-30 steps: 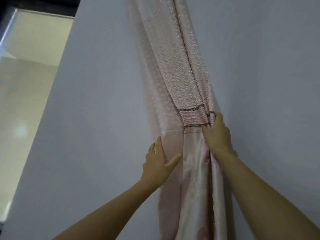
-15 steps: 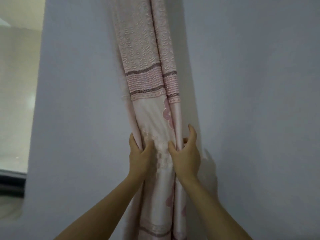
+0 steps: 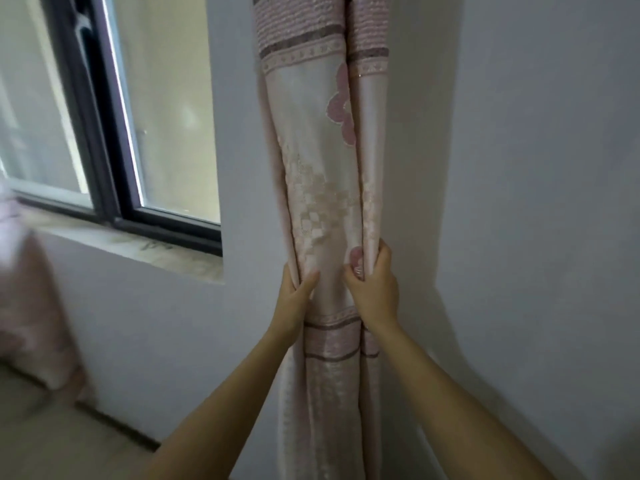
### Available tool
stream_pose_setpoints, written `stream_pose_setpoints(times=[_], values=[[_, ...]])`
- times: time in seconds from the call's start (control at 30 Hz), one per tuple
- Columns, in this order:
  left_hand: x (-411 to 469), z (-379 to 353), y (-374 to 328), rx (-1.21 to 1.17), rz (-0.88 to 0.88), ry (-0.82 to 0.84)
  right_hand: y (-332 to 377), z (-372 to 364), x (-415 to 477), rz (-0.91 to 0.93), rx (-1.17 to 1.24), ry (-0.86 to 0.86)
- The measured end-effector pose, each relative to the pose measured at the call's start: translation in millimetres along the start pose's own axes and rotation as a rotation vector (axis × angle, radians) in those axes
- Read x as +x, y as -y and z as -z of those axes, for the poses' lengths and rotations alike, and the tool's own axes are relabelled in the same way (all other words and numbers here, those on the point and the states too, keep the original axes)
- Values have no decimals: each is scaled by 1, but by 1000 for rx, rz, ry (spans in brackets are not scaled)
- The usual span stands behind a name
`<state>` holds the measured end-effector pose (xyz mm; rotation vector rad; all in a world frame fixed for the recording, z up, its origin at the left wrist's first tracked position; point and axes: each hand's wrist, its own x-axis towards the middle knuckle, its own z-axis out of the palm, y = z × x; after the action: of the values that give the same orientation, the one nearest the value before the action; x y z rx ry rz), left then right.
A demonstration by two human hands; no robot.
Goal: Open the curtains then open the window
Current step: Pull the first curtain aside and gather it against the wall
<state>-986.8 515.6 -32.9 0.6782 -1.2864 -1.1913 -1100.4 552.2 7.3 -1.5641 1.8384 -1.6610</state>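
Observation:
A pink patterned curtain (image 3: 318, 161) hangs bunched into a narrow column in the corner of two grey-white walls. My left hand (image 3: 294, 299) clasps the bundle's left edge, fingers wrapped behind the fabric and thumb in front. My right hand (image 3: 375, 289) grips its right folds at the same height. To the left is the window (image 3: 162, 109), a dark-framed pane with frosted glass, uncovered on this side and closed as far as I can tell.
A pale stone sill (image 3: 138, 251) runs under the window. A second pink curtain (image 3: 31, 306), blurred, hangs at the far left edge. Pale floor (image 3: 52, 441) shows at the lower left. A bare wall (image 3: 536, 202) fills the right.
Both hands have slid down the bunched curtain and kept their grip. The view has dropped and swung, bringing the dark window frame and sill into sight on the left.

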Motion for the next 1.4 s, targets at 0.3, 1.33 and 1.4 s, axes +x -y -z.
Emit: stream_pose_setpoints(times=[0.3,1.33,1.4], values=[[-26,51,38,59,89,-137,-40,-70,-47,-187,130,161],[-413,179,83,394,836,-929,-178,-82,-297,-451,-102,1029],[-436,173,76,357,879,-1029,-177,-91,-313,-406,-114,1169]])
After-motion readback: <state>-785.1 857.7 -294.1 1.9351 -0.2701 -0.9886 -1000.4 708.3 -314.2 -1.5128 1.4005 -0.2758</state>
